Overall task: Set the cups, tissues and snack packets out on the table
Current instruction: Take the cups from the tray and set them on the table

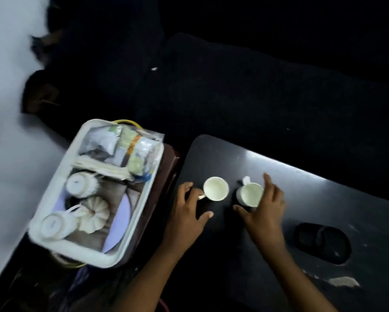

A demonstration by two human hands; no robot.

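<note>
Two white cups stand upright on the dark table. The left cup has its handle turned towards my left hand, whose fingers curl at the handle while the thumb lies apart below. My right hand wraps the right cup from the near side, index finger raised. To the left a white tray holds two upturned cups, a ribbed white piece, folded tissues and snack packets.
The tray rests on a brown stand beside the table's left end. An oval recess and a white smear mark the table to the right. A dark sofa lies beyond; pale floor is at left.
</note>
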